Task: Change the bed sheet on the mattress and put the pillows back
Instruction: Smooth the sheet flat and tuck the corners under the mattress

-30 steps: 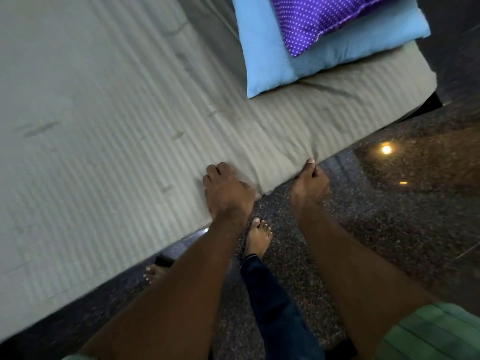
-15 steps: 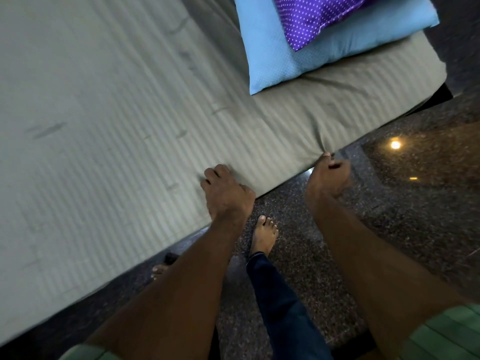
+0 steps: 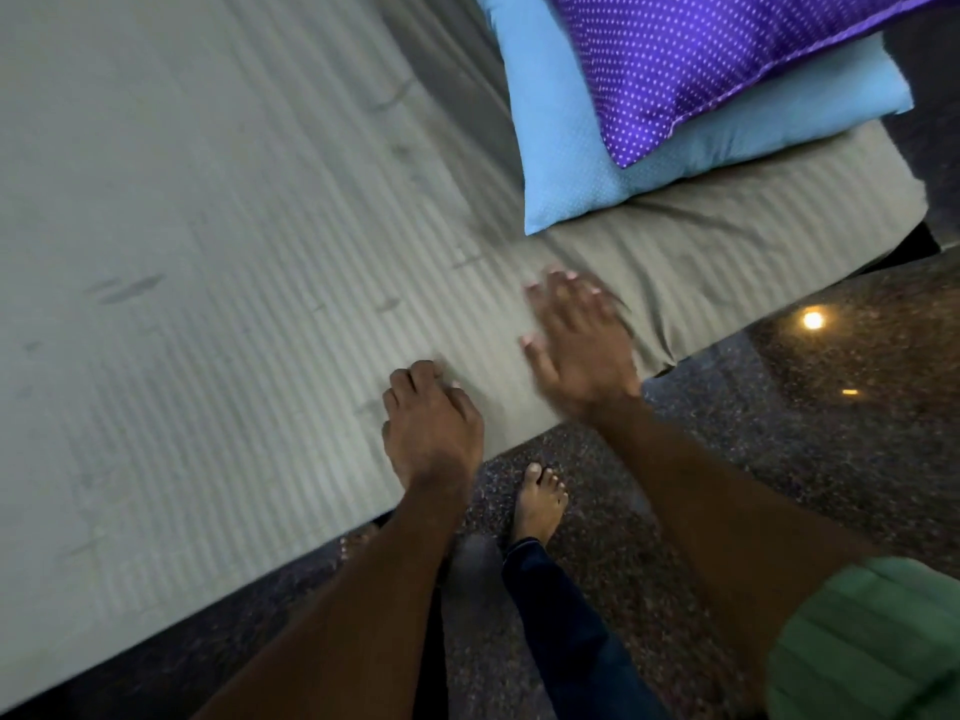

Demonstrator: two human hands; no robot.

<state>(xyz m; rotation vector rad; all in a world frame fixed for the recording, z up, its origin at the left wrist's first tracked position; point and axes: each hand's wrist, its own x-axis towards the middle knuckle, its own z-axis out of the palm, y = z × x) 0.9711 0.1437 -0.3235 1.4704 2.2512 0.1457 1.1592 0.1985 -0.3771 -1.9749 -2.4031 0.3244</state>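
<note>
A: Since a moment ago the right hand has left the mattress edge and now lies flat on the sheet, fingers spread. And the left?

B: The left hand presses the sheet beside it, fingers curled; whether it pinches cloth, I cannot tell.

A: The pillows?

B: Stacked to the right, purple pillow on blue pillow. A hard sweep could drag wrinkles under them.

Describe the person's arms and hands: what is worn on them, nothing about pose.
Both forearms are bare, and the left hand and right hand have no gloves. No rings, watch or bracelet can be seen. A green ribbed short sleeve covers the right upper arm; fingernails look pale.
</note>
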